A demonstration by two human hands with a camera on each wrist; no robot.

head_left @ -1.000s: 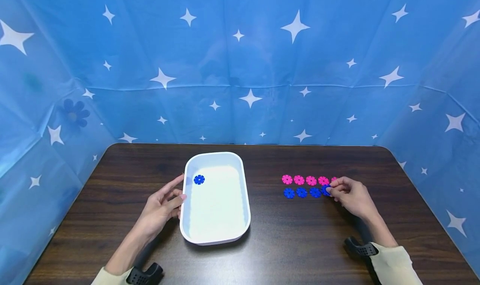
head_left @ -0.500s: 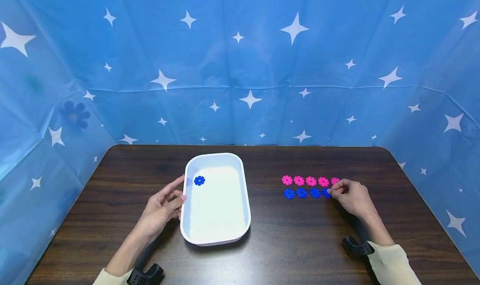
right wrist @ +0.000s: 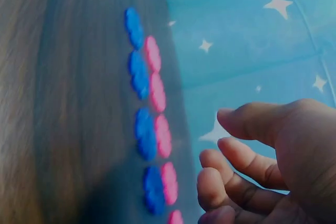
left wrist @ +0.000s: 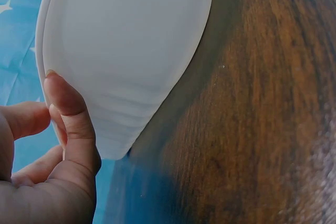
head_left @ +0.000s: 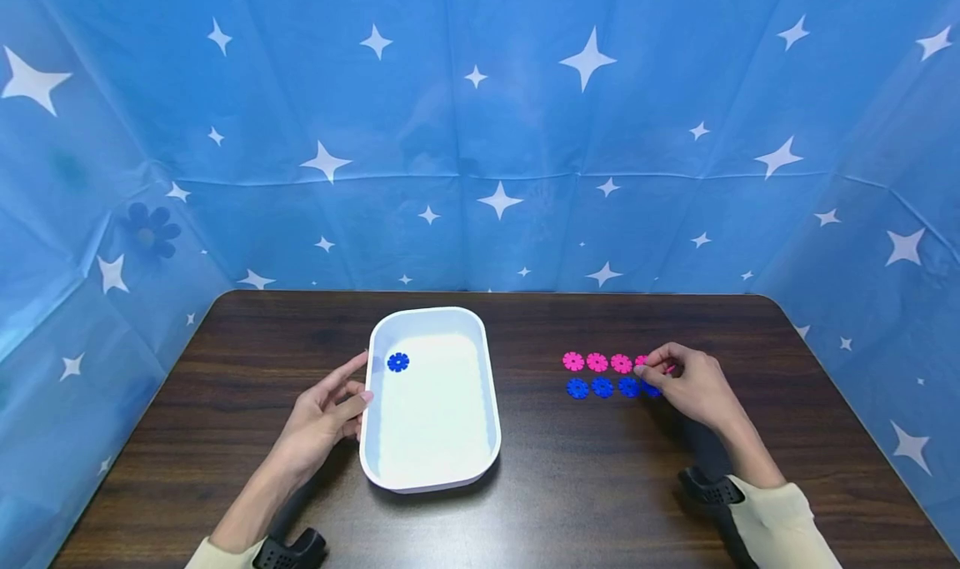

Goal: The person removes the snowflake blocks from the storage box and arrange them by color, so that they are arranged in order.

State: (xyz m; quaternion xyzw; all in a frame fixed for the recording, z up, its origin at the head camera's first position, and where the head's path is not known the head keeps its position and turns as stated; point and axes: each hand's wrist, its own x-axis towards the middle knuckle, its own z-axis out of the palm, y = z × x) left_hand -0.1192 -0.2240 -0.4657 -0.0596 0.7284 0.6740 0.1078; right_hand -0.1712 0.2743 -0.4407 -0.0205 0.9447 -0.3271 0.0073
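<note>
A white plastic tray (head_left: 431, 419) is held by its left side in my left hand (head_left: 318, 423); in the left wrist view the thumb (left wrist: 65, 95) lies against the wall and the fingers are at the rim. One blue flower-shaped disc (head_left: 398, 361) lies inside the tray. To the right, pink flower-shaped discs (head_left: 597, 361) form a row just behind a row of blue flower discs (head_left: 602, 386). My right hand (head_left: 697, 386) hovers over the right end of these rows, partly covering the last discs. In the right wrist view its thumb and loosely bent fingers hold nothing.
Dark wood-grain table (head_left: 540, 486) under everything, with a blue star-patterned cloth (head_left: 450, 136) hanging behind and on both sides. Black wrist bands (head_left: 712, 487) are on both wrists.
My right hand has let go of the blue disc at the right end of its row and moved slightly up and left toward the pink discs. The left hand stays on the tray.
</note>
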